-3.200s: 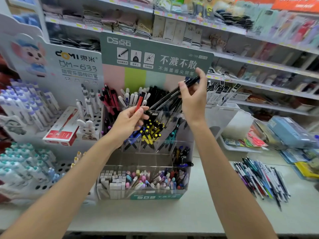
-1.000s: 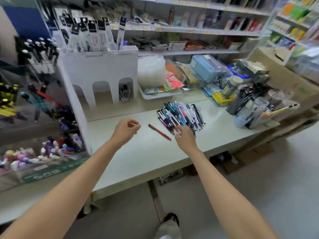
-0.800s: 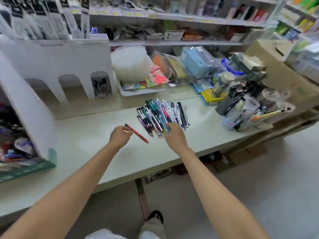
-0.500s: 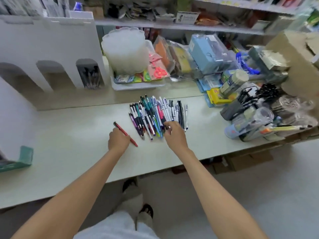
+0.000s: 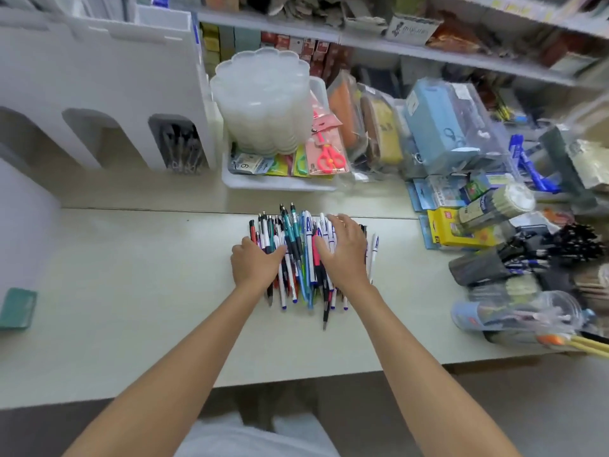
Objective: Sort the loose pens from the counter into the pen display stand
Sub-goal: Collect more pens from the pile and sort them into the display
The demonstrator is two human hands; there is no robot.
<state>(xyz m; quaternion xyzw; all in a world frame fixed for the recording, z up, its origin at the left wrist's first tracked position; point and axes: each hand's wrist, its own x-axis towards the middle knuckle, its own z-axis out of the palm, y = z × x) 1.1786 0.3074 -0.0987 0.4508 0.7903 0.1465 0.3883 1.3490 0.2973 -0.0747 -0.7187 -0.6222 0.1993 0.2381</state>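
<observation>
One long pale table is seen across the view. At its back left a white arched stand is set, w/ dark pens seen in the rightmost arch. Just beside that, a stack of clear scalloped trays is held in a white tray. Loose pens are piled at table ctr, roughly parallel, lengthwise toward the near edge. The pile is flanked by both hands. The right hand is laid flat on its right part, fingers spread & straight. The left hand is pressed to its left side, fingers bent under, so a grip can't be told. A green corner is cut off at the left edge.
</observation>
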